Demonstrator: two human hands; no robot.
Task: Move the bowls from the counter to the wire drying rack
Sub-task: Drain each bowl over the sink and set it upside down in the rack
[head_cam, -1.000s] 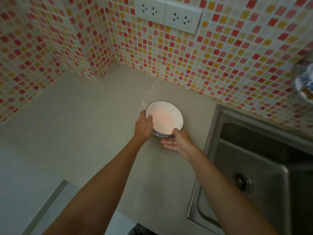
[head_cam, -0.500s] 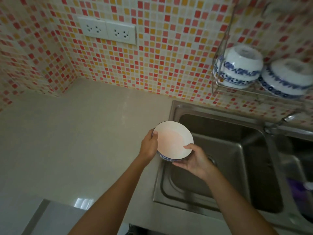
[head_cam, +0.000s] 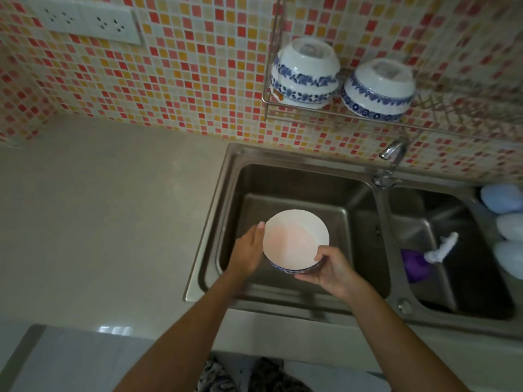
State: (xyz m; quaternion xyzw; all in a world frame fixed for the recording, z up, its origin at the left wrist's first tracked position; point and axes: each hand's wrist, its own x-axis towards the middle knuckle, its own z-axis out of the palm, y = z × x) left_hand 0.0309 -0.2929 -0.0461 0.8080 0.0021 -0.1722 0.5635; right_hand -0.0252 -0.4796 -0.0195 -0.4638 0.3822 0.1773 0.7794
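L hand (head_cam: 245, 253): clamped on left side of held bowl (head_cam: 294, 241), thumb up at the rim; same grip as 0.5 s ago.
R hand (head_cam: 329, 268): cupped under bowl's near-right side, thumb hooked over rim; also unchanged grip.
Held bowl: white inside, blue-patterned outside, mouth up, carried w/ both hands above left basin of sink (head_cam: 226, 176). 1 s ago it was over the counter (head_cam: 99, 207) by the corner, 0.5 s ago at the sink's left edge; now fully over the basin, clear of the counter.
Right basin: purple item (head_cam: 414, 264) and white cloth-like thing (head_cam: 443, 247) inside; pale blue rounded items (head_cam: 506, 219) along far-right edge. Newly in view.
Faucet (head_cam: 392, 149): behind divider btw. basins, more visible than before.
Wire drying rack (head_cam: 311, 107): on tiled wall above sink, now nearer frame centre. Holds stacked bowls (head_cam: 304, 73) upside down at left end, another inverted bowl (head_cam: 377, 90) just beside on right; rest of rack blurred.
Wall sockets (head_cam: 85, 22): shifted to top-left corner.
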